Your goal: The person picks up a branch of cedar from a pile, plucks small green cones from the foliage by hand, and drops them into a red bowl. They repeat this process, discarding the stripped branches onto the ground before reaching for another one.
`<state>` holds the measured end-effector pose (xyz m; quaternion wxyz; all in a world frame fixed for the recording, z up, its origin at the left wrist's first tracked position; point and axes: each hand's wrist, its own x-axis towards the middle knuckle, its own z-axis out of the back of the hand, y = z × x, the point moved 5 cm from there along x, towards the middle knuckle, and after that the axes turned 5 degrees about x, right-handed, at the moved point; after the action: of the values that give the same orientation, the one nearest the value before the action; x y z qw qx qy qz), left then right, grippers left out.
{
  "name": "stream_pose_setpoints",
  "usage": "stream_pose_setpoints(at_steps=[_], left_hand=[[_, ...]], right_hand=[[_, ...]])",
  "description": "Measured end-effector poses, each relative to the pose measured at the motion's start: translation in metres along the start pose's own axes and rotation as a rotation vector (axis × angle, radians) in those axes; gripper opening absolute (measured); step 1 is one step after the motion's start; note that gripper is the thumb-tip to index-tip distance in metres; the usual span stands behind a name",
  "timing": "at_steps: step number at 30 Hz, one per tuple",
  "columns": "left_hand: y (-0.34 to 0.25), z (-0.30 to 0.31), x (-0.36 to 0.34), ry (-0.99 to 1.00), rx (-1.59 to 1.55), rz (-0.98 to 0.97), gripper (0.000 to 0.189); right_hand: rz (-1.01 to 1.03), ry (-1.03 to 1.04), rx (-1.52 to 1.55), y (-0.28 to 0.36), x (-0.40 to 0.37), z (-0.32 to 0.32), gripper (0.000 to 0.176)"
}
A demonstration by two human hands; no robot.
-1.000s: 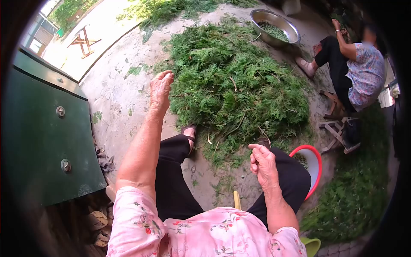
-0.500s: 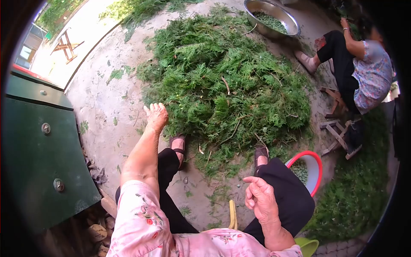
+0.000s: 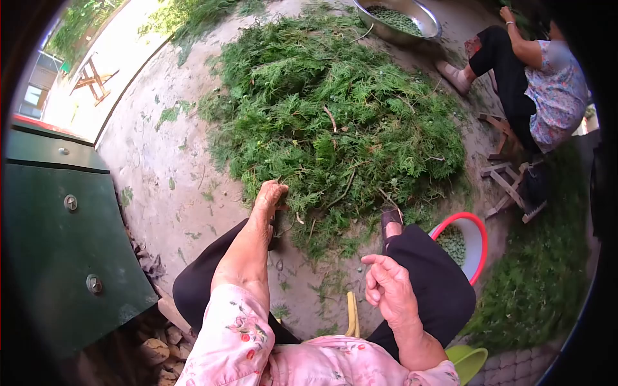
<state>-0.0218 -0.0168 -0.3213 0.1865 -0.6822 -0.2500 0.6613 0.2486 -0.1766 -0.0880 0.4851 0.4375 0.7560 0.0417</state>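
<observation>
A large pile of green leafy branches (image 3: 341,116) covers the ground before me. At its near left edge is my left hand (image 3: 273,192), its fingers curled in against the sprigs; what they hold, if anything, is too small to make out. My right hand (image 3: 386,283) hovers over my right thigh, fingers bent and the index finger stretched out to the left, with nothing visible in it. Beside my right knee stands a white basin with a red rim (image 3: 479,248), small green pieces inside it.
A metal bowl (image 3: 431,32) of green pieces lies beyond the pile. At the right sits a person (image 3: 557,93) in a flowered top, near a wooden stool (image 3: 508,183). Green metal panels (image 3: 64,244) stand at left; a lime green container (image 3: 467,363) is at lower right.
My left hand has moved right and nearer to me, from the pile's left side to its near edge, and its fingers have closed. My right hand has barely moved.
</observation>
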Motion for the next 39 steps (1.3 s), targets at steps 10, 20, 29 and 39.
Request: stream_pose_setpoints(at_steps=[10, 20, 29, 39], left_hand=[[-0.004, -0.078, -0.129, 0.103, 0.093, -0.378, 0.021], [-0.028, -0.12, -0.243, 0.23, -0.199, -0.424, 0.029], [0.0, -0.112, -0.316, 0.228, -0.158, -0.536, 0.033], [0.05, -0.108, -0.315, 0.303, -0.19, -0.301, 0.038]], right_hand=[[0.09, 0.004, 0.066, 0.005, 0.003, 0.008, 0.021], [0.179, 0.035, 0.019, 0.001, 0.005, 0.011, 0.022], [0.157, 0.154, 0.17, -0.001, 0.0, -0.006, 0.026], [0.224, 0.155, -0.017, -0.018, -0.031, -0.007, 0.024]])
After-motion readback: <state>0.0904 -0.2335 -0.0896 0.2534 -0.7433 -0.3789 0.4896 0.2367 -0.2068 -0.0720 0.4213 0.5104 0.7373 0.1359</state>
